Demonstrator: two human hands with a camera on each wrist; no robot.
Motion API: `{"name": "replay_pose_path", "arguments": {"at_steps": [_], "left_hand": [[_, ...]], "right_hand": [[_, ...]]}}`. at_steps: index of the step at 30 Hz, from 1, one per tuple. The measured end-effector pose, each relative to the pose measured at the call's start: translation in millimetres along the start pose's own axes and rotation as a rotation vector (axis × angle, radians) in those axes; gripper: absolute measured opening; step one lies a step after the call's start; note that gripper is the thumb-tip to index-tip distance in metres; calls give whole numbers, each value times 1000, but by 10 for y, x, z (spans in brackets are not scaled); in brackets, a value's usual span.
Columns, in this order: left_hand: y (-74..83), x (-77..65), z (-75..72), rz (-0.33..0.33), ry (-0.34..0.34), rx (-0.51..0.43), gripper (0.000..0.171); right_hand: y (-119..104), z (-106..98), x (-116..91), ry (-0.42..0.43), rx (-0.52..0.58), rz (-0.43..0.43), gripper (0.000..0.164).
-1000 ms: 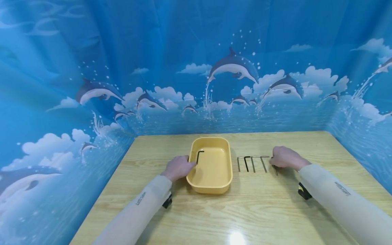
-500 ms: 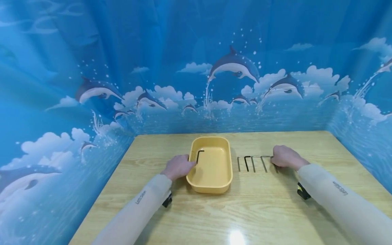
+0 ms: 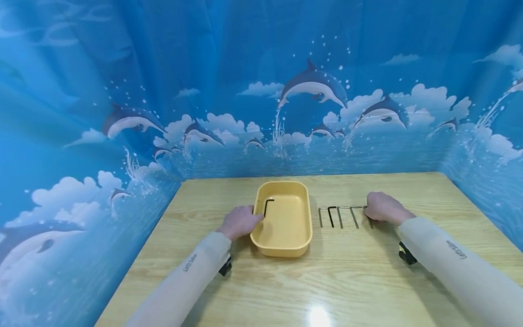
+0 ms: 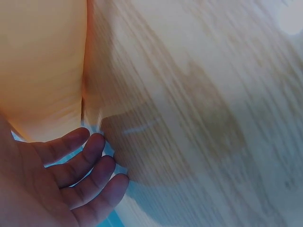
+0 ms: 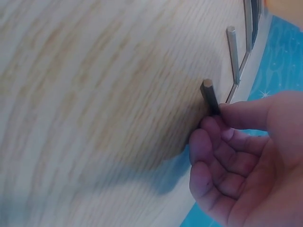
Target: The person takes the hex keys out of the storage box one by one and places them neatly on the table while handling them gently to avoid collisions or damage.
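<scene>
My left hand (image 3: 241, 221) grips the left wall of a yellow rectangular tray (image 3: 282, 253), thumb over the rim and fingers along the outside. In the left wrist view those fingers lie beside the tray's wall (image 4: 42, 71). A black hex key (image 3: 266, 207) rests inside the tray near my thumb. At the right end of a row of hex keys, my right hand (image 3: 384, 207) pinches a metal hex key (image 5: 209, 94) between thumb and fingers, close over the table. Its long arm sticks out; its bend is hidden by the hand.
To the tray's right lie several L-shaped hex keys, among them a black one (image 3: 330, 217) and a silver one (image 3: 354, 218), long arms toward me. The wood-grain table (image 3: 261, 290) is backed by a blue dolphin-print curtain (image 3: 229, 91).
The right hand and the pinched hex key have shifted very slightly away from me. The left hand stays on the tray, and the view has tilted a little.
</scene>
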State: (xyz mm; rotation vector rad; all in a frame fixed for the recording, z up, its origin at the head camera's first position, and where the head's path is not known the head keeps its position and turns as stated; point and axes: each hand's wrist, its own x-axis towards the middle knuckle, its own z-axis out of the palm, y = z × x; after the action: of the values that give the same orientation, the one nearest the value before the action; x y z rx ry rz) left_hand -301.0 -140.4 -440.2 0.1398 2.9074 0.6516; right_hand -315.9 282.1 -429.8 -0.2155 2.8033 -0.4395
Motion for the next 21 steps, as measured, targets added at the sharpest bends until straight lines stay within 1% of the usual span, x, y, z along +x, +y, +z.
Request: {"name": "replay_pose_path", "arguments": {"at_steps": [3, 8, 12, 15, 19, 21], "left_hand": [[17, 27, -5, 5, -5, 3, 41], [58, 45, -33, 19, -19, -1, 42], [33, 23, -51, 2, -21, -19, 42], [7, -2, -61, -14, -13, -14, 42], [8, -13, -60, -4, -23, 5, 44], [20, -6, -48, 4, -32, 9, 45]], "right_hand": [[16, -20, -17, -1, 11, -5, 41], [33, -48, -26, -3, 10, 12, 42], [-6, -60, 12, -3, 14, 7, 40], [-39, -63, 36, 3, 22, -1, 38], [-67, -67, 6, 1, 12, 27, 36], [-94, -73, -33, 7, -1, 39, 32]]}}
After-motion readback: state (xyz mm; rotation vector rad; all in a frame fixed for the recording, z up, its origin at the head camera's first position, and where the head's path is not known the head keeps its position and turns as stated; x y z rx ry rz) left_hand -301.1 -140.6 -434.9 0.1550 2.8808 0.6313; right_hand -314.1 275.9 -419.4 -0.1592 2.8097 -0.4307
